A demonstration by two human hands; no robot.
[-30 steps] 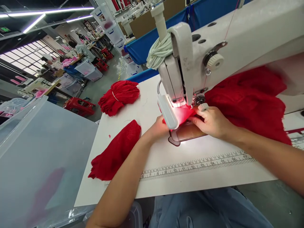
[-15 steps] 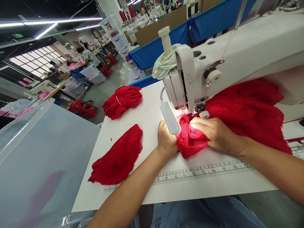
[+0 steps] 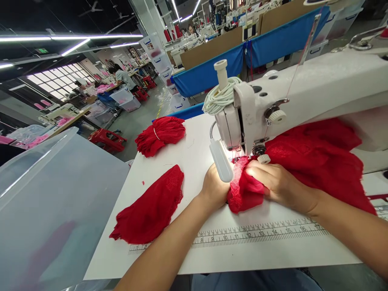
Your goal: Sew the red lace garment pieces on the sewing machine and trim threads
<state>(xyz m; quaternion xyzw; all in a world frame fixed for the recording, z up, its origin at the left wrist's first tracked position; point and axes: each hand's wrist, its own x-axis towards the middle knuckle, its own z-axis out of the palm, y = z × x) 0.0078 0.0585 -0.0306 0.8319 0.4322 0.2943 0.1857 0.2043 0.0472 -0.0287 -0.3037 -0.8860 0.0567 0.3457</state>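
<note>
A red lace fabric piece (image 3: 245, 194) lies under the needle area of a white sewing machine (image 3: 327, 76). My left hand (image 3: 216, 186) grips its left side, fingers partly hidden behind the small white lamp (image 3: 222, 161). With fingers bent and pressed together, my right hand (image 3: 277, 184) holds the right side of the same piece, just below the machine's thread tension knob (image 3: 263, 158). More red fabric (image 3: 318, 161) spreads under the machine arm, to the right of my right hand. The needle itself is hard to make out in the lamp's glare.
A red fabric piece (image 3: 151, 206) lies left on the white table (image 3: 194, 139), behind it a tied red fabric bundle (image 3: 160, 135). A printed ruler scale (image 3: 236, 238) runs along the front. A translucent plastic bin (image 3: 75, 194) stands at the left edge. Another person (image 3: 123, 76) sits far off.
The camera view has shifted, so the scene sits lower. The fabric between my hands has been turned, with its lace edging now showing along the left. Both hands keep hold.
</note>
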